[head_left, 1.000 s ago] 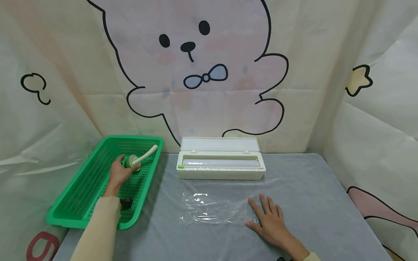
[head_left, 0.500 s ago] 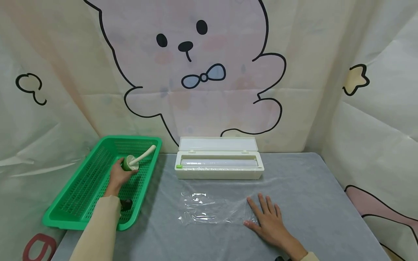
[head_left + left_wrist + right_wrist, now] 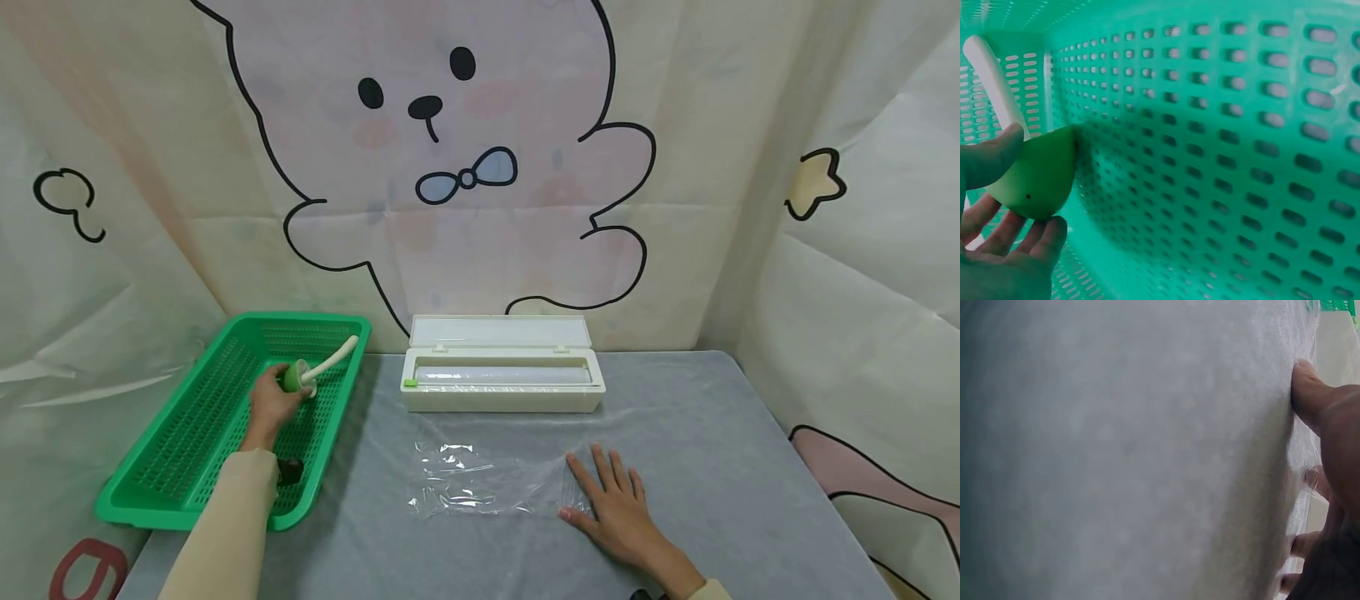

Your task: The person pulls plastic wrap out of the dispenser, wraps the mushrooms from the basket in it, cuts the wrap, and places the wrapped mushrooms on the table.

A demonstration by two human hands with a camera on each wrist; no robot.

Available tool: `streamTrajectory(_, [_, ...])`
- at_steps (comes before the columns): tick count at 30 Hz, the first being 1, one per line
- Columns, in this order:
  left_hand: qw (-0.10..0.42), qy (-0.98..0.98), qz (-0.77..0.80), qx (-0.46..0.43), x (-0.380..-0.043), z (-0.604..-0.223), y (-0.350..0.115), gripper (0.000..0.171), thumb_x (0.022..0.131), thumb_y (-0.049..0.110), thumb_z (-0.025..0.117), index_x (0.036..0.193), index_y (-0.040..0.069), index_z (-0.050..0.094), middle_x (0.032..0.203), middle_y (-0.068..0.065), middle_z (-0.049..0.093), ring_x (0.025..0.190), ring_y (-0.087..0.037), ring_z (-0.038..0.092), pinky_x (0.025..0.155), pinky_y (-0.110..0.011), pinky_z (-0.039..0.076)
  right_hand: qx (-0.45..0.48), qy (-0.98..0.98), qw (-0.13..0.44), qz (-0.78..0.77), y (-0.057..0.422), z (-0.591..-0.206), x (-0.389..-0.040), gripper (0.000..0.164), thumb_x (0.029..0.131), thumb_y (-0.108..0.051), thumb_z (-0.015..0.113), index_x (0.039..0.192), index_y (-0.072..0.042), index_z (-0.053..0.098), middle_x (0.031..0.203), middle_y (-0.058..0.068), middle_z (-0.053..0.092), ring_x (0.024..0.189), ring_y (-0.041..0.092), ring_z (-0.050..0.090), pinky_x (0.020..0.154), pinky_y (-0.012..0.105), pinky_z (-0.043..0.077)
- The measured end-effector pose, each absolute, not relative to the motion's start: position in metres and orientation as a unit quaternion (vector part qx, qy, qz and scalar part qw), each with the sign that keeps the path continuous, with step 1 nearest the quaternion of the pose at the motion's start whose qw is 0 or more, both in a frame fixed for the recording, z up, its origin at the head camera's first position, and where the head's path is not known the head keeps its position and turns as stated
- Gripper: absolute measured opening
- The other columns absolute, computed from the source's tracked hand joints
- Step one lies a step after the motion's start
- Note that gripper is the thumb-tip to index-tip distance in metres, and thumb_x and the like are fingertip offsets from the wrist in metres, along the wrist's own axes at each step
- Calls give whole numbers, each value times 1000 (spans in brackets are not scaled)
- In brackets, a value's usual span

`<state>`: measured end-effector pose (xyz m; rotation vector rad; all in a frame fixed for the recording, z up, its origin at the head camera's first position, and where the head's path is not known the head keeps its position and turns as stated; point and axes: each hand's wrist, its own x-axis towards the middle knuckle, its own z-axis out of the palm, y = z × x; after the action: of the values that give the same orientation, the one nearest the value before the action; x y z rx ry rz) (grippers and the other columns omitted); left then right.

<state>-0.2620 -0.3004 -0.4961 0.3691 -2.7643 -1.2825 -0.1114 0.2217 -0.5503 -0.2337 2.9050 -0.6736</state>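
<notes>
In the left wrist view, my left hand (image 3: 1010,250) holds a green, round-bottomed, bowl-like piece (image 3: 1038,178) with a tiny dark dot on its side. Thumb is on top and fingertips are underneath. A white, curved, handle-like rod (image 3: 997,87) rises just behind it; the head view shows the piece's pale face turned toward that rod. Both are inside the green basket (image 3: 352,417). My right hand (image 3: 618,517) lies flat with fingers spread, pressing the right end of a clear sheet of cling film (image 3: 465,479) on the grey table.
Behind the film stands a white cling film dispenser (image 3: 502,402), its lid (image 3: 501,332) raised and a roll (image 3: 502,375) inside. A green slider (image 3: 410,383) sits at its left. A cartoon-printed cloth (image 3: 525,250) hangs behind the grey table cloth (image 3: 690,433). A dark object (image 3: 290,471) shows beside the left sleeve.
Between the earlier frames and now, the left hand has turned the green piece a little, so less of its pale face shows. The right hand and the film stay put.
</notes>
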Motion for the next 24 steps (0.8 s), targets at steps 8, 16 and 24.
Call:
streamTrajectory(8, [76, -900, -407, 134, -254, -479, -295, 64, 97, 4, 67, 147, -17, 35, 142, -40, 42, 122, -55, 46, 95, -62, 46, -75, 967, 78, -231, 222, -551, -112, 85, 91, -61, 65, 157, -15, 40, 164, 28, 15, 149, 53, 4, 112, 72, 1])
streamTrajectory(16, [112, -888, -424, 137, -244, -453, -289, 64, 97, 10, 69, 149, -11, 39, 142, -35, 45, 126, -53, 41, 96, -62, 43, -75, 967, 78, -232, 223, -551, -112, 85, 91, -61, 65, 157, -15, 39, 164, 28, 15, 149, 52, 4, 112, 72, 0])
streamTrajectory(24, [133, -873, -464, 68, -233, -415, -265, 66, 95, 11, 72, 150, -6, 41, 142, -31, 48, 129, -46, 48, 100, -57, 46, -77, 967, 80, -230, 222, -550, -113, 85, 91, -62, 64, 157, -14, 40, 164, 28, 16, 149, 53, 4, 111, 73, 1])
